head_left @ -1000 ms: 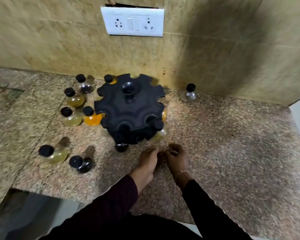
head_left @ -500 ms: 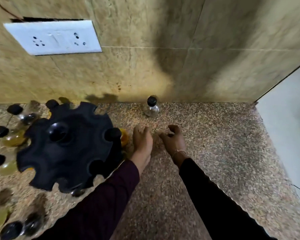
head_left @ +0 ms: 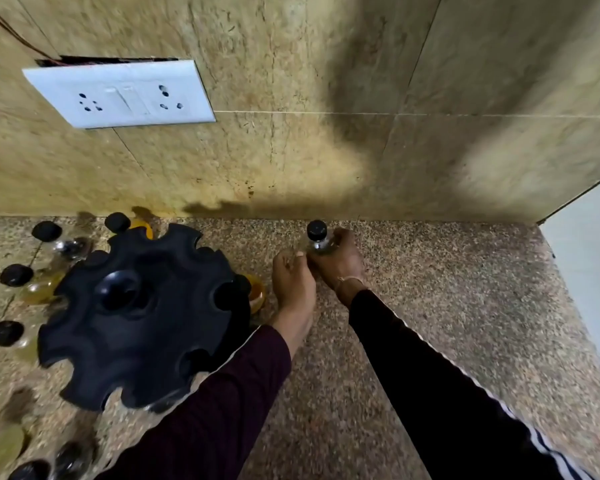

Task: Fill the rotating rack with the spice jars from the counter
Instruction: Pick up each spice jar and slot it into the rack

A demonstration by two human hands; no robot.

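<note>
Currently logged: my right hand [head_left: 338, 259] curls round a small clear glass spice jar with black cap [head_left: 317, 239], standing near the wall on the speckled granite counter [head_left: 430, 306], apart from the black scalloped plastic rotating rack [head_left: 142, 317], presumably for lifting. My left hand [head_left: 293, 282] hovers beside, fingers loosely curled, empty. No labels or writing legible.

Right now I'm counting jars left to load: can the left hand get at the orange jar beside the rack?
Probably yes: the left hand rests just right of the orange jar, bare counter between.
</note>
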